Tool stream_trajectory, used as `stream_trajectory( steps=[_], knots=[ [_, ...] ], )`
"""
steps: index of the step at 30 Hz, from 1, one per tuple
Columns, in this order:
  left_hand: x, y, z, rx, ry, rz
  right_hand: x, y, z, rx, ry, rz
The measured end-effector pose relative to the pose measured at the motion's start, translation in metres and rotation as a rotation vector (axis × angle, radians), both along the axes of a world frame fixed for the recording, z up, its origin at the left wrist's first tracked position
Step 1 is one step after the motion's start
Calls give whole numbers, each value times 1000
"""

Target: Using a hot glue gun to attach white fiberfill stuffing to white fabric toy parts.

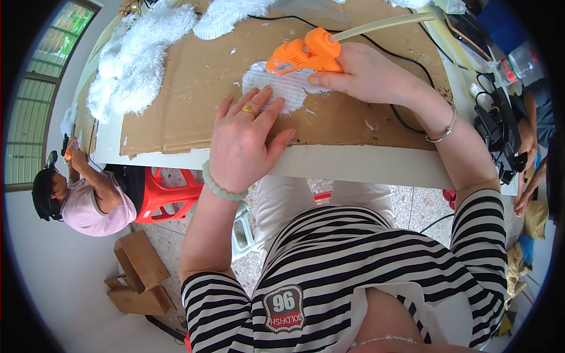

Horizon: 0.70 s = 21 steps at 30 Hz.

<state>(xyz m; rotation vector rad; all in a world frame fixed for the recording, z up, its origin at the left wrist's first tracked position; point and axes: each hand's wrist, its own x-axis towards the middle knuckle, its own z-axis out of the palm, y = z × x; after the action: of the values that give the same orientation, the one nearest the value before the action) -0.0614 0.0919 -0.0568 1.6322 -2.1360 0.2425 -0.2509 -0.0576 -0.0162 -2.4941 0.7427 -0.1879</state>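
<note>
An orange glue gun (306,53) with a long pale glue stick (385,26) poking out of its back is gripped in my right hand (365,73). Its nozzle end points left, over a white fabric piece (273,85) with faint ribbed lines and fuzzy edges. My left hand (247,129) lies palm down with fingers spread, the fingertips touching the near left edge of that piece. A gold ring and a pale green bangle are on my left hand and wrist. Whether glue is coming out cannot be seen.
Brown cardboard (188,112) covers the white table (353,165). Fluffy white fabric (135,65) is heaped at the left. A black cord (406,57) curves behind my right hand. A plastic bottle (518,67) lies at the right. A co-worker (97,200) sits at the left by a red stool (168,191).
</note>
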Motion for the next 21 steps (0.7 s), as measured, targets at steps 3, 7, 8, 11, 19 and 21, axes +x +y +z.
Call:
stream_trajectory(
  steps=[3, 7, 8, 11, 19, 21],
  knots=[
    [0, -1, -1, 3, -5, 2, 0, -2, -6, -2, -85, 12],
    [0, -1, 0, 3, -1, 1, -7, -3, -5, -20, -157, 4],
    [0, -1, 0, 2, -2, 1, -9, -3, -4, -22, -175, -9],
    [0, 0, -1, 5, -1, 3, -13, -14, -5, -36, -91, 0],
    [0, -1, -1, -3, 15, -9, -11, -9, -7, -18, -119, 21],
    [1, -1, -1, 1, 12, -6, -8, -8, -5, 4, -127, 24]
  ],
)
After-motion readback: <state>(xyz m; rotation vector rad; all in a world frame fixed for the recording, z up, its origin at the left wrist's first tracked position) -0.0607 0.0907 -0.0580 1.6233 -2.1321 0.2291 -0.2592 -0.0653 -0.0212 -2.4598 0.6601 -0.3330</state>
